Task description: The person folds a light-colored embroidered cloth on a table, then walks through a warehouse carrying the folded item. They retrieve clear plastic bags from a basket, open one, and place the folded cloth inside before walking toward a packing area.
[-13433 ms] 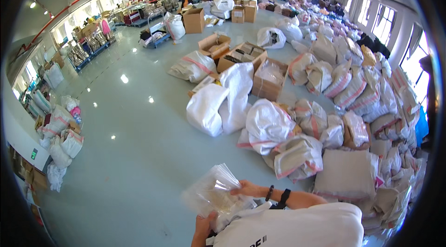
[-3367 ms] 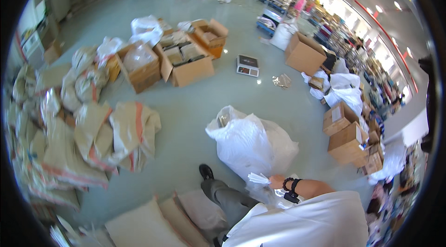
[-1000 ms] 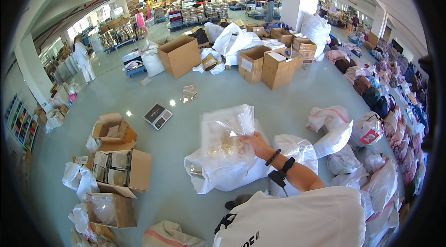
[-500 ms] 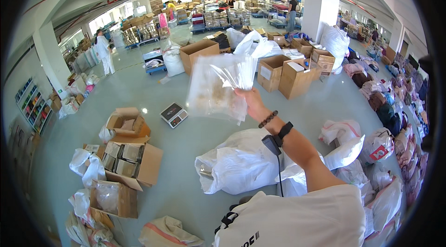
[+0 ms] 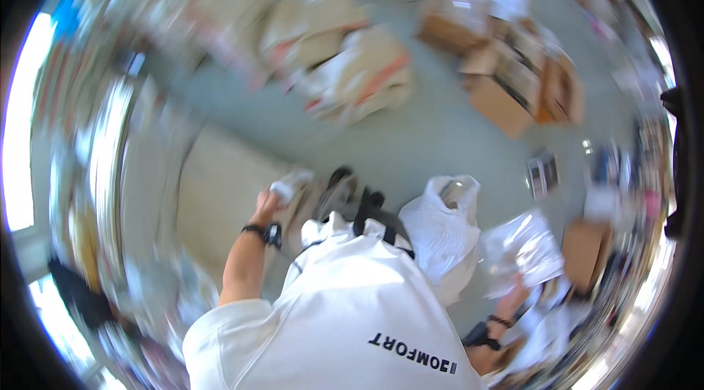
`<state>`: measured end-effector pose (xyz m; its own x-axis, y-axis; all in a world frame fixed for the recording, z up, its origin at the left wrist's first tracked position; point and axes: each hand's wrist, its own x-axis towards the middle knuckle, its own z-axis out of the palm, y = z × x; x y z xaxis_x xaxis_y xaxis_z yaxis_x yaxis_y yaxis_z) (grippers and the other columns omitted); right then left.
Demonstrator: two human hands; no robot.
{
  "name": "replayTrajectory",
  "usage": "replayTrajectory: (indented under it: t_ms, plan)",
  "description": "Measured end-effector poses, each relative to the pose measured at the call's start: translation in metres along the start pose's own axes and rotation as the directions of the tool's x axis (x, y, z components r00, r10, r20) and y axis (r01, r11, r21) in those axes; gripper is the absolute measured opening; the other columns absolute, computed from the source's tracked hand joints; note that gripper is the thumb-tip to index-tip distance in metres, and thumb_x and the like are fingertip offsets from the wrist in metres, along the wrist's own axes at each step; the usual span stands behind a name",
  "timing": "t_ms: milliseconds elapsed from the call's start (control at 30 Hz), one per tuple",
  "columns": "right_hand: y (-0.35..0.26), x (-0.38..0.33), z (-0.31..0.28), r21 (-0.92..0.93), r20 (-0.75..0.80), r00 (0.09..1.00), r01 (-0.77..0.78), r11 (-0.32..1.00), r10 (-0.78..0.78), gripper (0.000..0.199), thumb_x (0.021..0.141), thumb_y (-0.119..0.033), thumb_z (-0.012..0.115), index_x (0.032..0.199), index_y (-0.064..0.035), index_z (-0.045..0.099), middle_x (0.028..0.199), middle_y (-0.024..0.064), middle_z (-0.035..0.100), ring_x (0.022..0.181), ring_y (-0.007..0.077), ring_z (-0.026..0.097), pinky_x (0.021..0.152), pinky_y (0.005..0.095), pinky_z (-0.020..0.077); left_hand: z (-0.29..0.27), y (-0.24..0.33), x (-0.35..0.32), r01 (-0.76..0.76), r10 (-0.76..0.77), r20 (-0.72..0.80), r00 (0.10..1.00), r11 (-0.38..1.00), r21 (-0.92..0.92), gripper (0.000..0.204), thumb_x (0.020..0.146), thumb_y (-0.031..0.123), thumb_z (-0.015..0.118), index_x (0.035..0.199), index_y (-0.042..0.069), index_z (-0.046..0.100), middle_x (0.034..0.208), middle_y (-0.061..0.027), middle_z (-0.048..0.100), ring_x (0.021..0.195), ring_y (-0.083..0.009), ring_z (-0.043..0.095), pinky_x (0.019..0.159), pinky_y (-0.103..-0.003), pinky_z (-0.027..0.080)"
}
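My right hand (image 5: 512,297), low on the right, is closed around a sheaf of clear plastic bags (image 5: 524,247) that fans out ahead of it. My left hand (image 5: 268,204) is curled at the edge of a broad beige surface (image 5: 220,185). A small white crumpled thing (image 5: 292,183) sticks out of its fingers; motion blur hides what it is. Between my hands, a white woven sack (image 5: 440,232) with an open mouth stands on the floor beside my body.
Cream sacks with red stripes (image 5: 359,75) lie ahead on the floor. Open cartons (image 5: 506,100) stand to the right of them, and a small scale (image 5: 543,174) sits on the floor nearer me. Another brown carton (image 5: 585,254) is beyond the plastic bags. The left side is heavily blurred.
My view has swung left and down, so the cartons and scale now lie to the right. My right hand still holds the bags, now low at the right. My left hand has come into view.
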<state>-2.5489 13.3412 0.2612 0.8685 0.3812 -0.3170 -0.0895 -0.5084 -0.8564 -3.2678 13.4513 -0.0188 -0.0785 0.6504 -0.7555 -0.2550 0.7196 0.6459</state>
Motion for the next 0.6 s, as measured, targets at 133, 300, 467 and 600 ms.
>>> replayTrajectory:
  t_ms: [133, 300, 467, 600]
  plan:
    - [0.098, 0.013, 0.091, -0.646, 0.436, 0.893, 0.396, 0.653, -0.11, 0.029, 0.08, -0.011, 0.072, 0.098, 0.0112, 0.065, 0.091, 0.0144, 0.068, 0.078, 0.0227, 0.06, 0.072, 0.04, 0.0496, -0.017, -0.051, -0.097, 0.083, -0.207, -0.472, 0.857, 0.959, -0.27, 0.044, 0.08, 0.002, 0.054, 0.124, 0.002, 0.06, 0.11, -0.0111, 0.063, 0.1, -0.0251, 0.064, 0.077, -0.038, 0.062]
    - [0.104, -0.02, 0.163, -0.581, 0.814, 0.575, 0.807, 0.107, 0.084, 0.027, 0.076, -0.014, 0.072, 0.09, 0.0082, 0.066, 0.084, 0.0244, 0.069, 0.077, 0.0362, 0.066, 0.072, 0.0444, 0.0485, -0.078, -0.181, -0.195, -0.099, -0.356, -0.836, 0.417, 0.897, -0.431, 0.049, 0.08, 0.0, 0.051, 0.127, 0.008, 0.062, 0.114, -0.0107, 0.063, 0.098, -0.0236, 0.064, 0.075, -0.038, 0.062]
    - [0.043, -0.021, 0.263, -0.42, 0.906, 0.419, 0.908, -0.008, 0.064, 0.027, 0.077, -0.015, 0.073, 0.093, 0.0057, 0.067, 0.086, 0.0241, 0.069, 0.083, 0.0404, 0.067, 0.075, 0.0456, 0.0493, -0.144, -0.232, -0.217, -0.428, -0.248, -0.942, 0.227, 0.843, -0.325, 0.06, 0.08, 0.0, 0.049, 0.138, 0.011, 0.055, 0.109, -0.0058, 0.067, 0.08, -0.0121, 0.064, 0.063, -0.025, 0.051]
    - [-0.003, -0.032, 0.327, -0.362, 0.931, 0.363, 0.932, -0.038, 0.046, 0.026, 0.078, -0.012, 0.071, 0.097, 0.0051, 0.067, 0.089, 0.0244, 0.07, 0.085, 0.039, 0.068, 0.075, 0.0441, 0.0496, -0.19, -0.26, -0.164, -0.199, 0.036, -0.968, 0.248, 0.98, -0.015, 0.062, 0.078, 0.007, 0.057, 0.14, 0.007, 0.049, 0.124, -0.0174, 0.062, 0.101, -0.0264, 0.063, 0.089, -0.033, 0.049]
